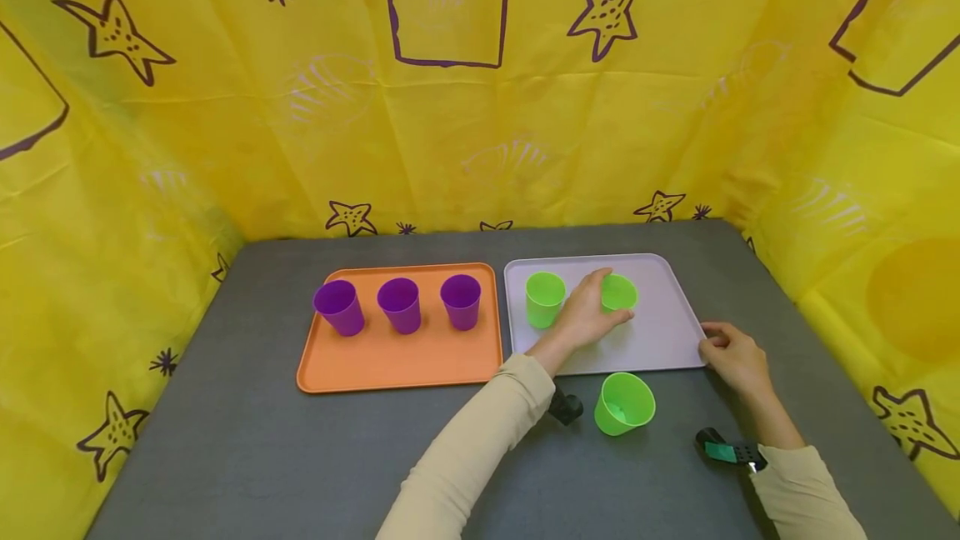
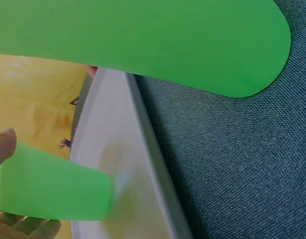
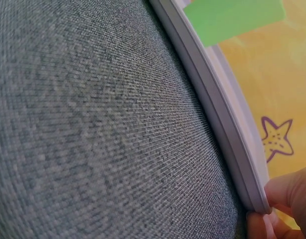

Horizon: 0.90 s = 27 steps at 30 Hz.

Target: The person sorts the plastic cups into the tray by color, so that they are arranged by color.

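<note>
My left hand (image 1: 587, 312) grips a light green cup (image 1: 619, 293) over the pale lavender tray (image 1: 660, 340). In the left wrist view its thumb and fingers curl round that cup (image 2: 56, 186) near the rim, with the base close over the tray. Another green cup (image 1: 544, 300) stands upright on the tray, just left of this hand. A third green cup (image 1: 626, 404) is on the table in front of the tray. At the tray's front right corner, my right hand (image 1: 738, 361) pinches the rim between thumb and fingers, as the right wrist view also shows.
An orange tray (image 1: 397, 363) on the left bears a row of three purple cups, the leftmost (image 1: 341, 309) tilted in this view. Dark grey cloth covers the table (image 1: 247, 448). Yellow patterned curtains (image 1: 450, 123) enclose its back and sides.
</note>
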Motion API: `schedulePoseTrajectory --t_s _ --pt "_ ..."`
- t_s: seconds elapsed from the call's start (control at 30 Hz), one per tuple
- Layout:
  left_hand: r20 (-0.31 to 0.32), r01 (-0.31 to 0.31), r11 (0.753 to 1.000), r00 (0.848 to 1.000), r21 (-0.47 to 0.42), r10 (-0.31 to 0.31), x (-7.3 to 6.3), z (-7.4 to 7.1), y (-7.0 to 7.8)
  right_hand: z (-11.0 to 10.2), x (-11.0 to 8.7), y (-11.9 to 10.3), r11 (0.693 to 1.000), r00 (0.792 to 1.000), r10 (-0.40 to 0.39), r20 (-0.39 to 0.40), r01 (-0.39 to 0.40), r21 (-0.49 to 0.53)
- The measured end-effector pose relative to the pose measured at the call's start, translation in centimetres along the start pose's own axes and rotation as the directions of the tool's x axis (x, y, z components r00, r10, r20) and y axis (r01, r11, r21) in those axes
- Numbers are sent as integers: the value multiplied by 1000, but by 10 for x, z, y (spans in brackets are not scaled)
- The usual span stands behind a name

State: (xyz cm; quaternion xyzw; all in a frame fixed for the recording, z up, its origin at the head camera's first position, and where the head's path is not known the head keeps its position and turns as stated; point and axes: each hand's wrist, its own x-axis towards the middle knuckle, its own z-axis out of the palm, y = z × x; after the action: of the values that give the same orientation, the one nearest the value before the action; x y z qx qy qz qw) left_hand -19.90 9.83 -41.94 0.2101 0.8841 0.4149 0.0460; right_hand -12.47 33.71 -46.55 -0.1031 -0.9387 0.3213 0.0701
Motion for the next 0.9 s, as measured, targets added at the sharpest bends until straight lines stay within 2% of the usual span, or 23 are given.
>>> schedulePoseTrajectory --t_s 0.1,0.37,0.9 --pt "-11 1 1000 1000 10 -1 0 1 -1 0 0 0 1000 1000 1 2 -1 3" --pt "-10 57 998 998 14 -57 3 2 -1 0 0 0 1000 1000 -4 -3 4 7" --pt "-6 85 994 996 61 -85 -1 3 1 1 0 -1 1000 1000 2 -12 -2 -8"
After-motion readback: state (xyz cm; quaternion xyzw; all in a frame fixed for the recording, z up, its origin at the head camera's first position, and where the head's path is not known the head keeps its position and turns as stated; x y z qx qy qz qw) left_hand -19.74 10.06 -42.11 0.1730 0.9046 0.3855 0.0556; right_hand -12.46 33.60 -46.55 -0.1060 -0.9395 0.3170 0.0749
